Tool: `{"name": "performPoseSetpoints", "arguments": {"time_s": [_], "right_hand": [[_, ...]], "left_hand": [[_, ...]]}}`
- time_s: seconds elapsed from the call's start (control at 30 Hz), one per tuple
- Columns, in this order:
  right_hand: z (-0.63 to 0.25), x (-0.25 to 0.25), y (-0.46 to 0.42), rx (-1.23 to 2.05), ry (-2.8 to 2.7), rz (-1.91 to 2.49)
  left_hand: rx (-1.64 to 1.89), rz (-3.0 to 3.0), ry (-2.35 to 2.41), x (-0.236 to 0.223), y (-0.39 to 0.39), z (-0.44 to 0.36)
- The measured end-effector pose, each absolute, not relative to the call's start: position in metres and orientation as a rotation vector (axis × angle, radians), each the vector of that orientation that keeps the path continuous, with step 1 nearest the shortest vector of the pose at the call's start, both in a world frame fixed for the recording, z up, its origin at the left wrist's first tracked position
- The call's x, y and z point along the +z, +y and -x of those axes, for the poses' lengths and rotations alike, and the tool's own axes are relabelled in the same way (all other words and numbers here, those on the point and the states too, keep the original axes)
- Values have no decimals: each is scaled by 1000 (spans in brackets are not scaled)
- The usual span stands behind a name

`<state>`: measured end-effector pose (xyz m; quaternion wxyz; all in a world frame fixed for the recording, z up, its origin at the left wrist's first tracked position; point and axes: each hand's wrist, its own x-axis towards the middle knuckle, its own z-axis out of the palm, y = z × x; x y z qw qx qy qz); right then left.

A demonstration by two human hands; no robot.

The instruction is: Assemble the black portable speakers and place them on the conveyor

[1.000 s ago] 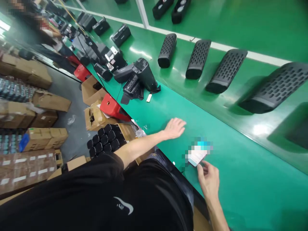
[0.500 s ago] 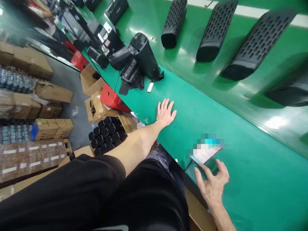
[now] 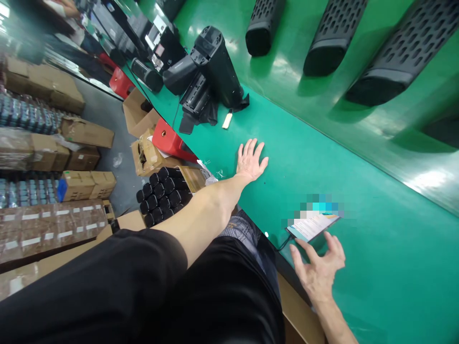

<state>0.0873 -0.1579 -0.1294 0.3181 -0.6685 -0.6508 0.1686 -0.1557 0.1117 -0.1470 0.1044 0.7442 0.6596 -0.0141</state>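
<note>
My left hand (image 3: 250, 160) lies palm down on the green bench top (image 3: 287, 157), fingers spread, holding nothing. Lower right, my right hand (image 3: 321, 265) has its thumb and fingers curved apart, just beside a flat printed card (image 3: 311, 227) with a dark cord at one corner. Part of that card is pixelated; whether a fingertip touches its edge I cannot tell. Beyond my left hand are a small cream-coloured piece (image 3: 227, 120) and an upright black speaker-like housing (image 3: 218, 67), with more black parts (image 3: 197, 102) leaning around it.
Several black perforated housings (image 3: 328, 43) stand on the shiny green surface behind. Left of the bench edge are a red stool (image 3: 172, 141), a carton of black cylinders (image 3: 163, 196) and stacked cardboard boxes (image 3: 46, 234). A person (image 3: 77, 33) is at the far upper left.
The view has shifted slightly, so bench items and both hands appear a little to the right. Both hands keep nearly the same pose, and the card still lies beside the right hand.
</note>
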Motion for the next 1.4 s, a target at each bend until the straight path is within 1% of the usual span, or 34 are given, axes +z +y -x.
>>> {"name": "performPoseSetpoints", "arguments": {"time_s": [0.23,0.3,0.43,0.57,0.9,1.07,1.4], "right_hand": [[-87,-131,-153,430,-1786,1745],[-94,-136,-146,376,-1794,1761],[-119,-148,-126,215,-1705,1822],[-134,-151,-119,202,-1583,1855],[-88,-149,-163,406,-1366,1976],[-73,-152,-167,374,-1368,1971],[-77,-163,-168,283,-1396,1938]], "left_hand": [[-50,-2202,1942,-147,112,157],[-39,-2205,1943,-148,112,157],[-45,-2205,1942,-148,112,157],[-52,-2200,1942,-149,112,158],[-4,-2208,1946,-151,113,159],[4,-2205,1944,-153,113,159],[-1,-2217,1958,-153,113,159]]}}
